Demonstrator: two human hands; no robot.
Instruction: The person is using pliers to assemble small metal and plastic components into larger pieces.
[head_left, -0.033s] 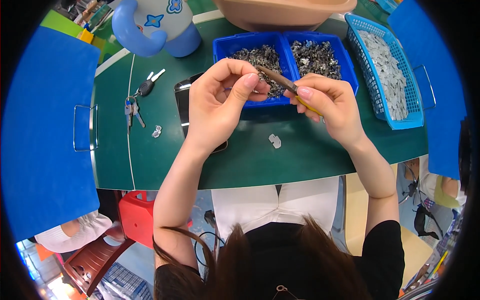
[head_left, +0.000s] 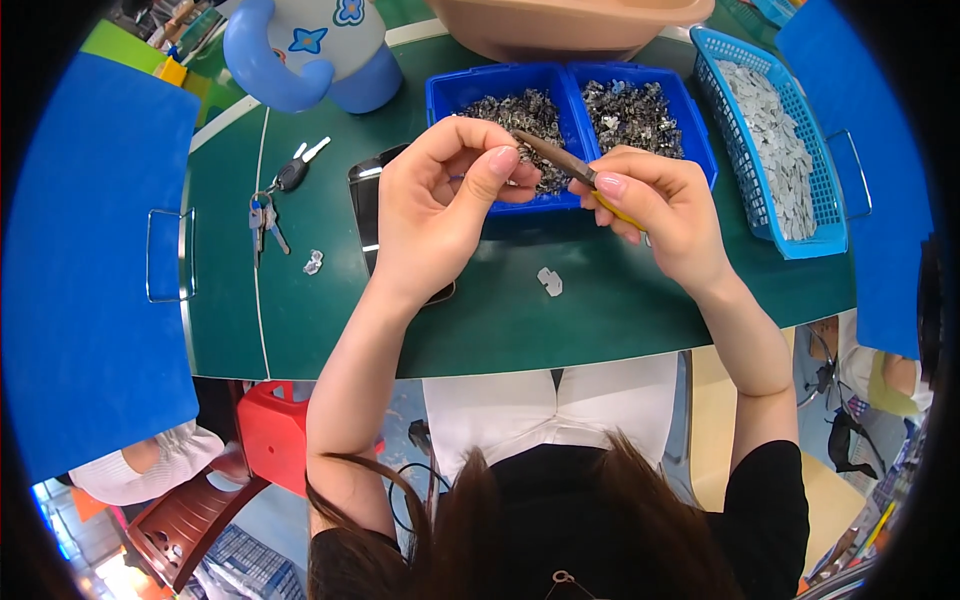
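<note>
Head view: hands (head_left: 435, 200) and yellow-handled tool (head_left: 557, 157) seemingly as before.

Your pointed tool (head_left: 570, 165) showed yellow handle (head_left: 622, 213), dark brownish-grey tip (head_left: 532, 143). Divided tray (head_left: 578, 112) was deep blue, parts (head_left: 632, 120) inside dark grey flecked silver. Perforated basket (head_left: 735, 152) was light blue, flat pieces (head_left: 768, 140) pale grey. Your tabletop (head_left: 600, 325) was dark green, basin (head_left: 570, 35) peach. Blue plastic seat (head_left: 365, 85) bore blue flower pattern (head_left: 308, 41) on pale top. Your shirt (head_left: 560, 520) was black.
</note>
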